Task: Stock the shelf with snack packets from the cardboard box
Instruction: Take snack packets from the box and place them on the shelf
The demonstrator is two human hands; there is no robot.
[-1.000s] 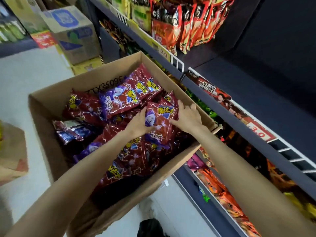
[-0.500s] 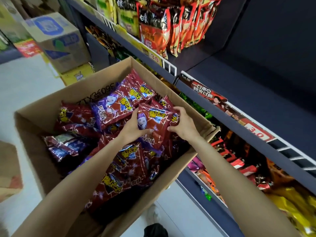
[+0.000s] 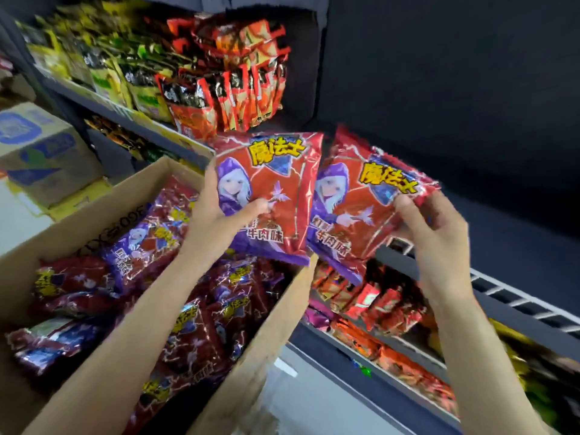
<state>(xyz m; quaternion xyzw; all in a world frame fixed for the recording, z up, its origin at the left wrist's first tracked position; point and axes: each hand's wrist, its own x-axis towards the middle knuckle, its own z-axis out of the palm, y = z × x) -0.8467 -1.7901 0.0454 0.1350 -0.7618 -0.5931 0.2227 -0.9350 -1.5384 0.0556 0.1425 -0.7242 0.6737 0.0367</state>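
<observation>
- The left forearm rose from 7 o'clock toward the centre, bare, wrist straight.
- The left hand [image 3: 216, 211] had its grip closed on a snack packet [image 3: 270, 196]: thumb across the front face, fingers curled round the packet's 9 o'clock edge.
- The right forearm climbed from 5 o'clock, bare.
- The right hand [image 3: 436, 227], blurred, pinched a second packet [image 3: 361, 208] at its 3 o'clock edge, fingers curled, back of the hand toward the camera.

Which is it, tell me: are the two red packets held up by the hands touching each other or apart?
Touching. The head view shows the left packet, gripped by the left hand, overlapping the edge of the right packet that the right hand pinches.
</observation>
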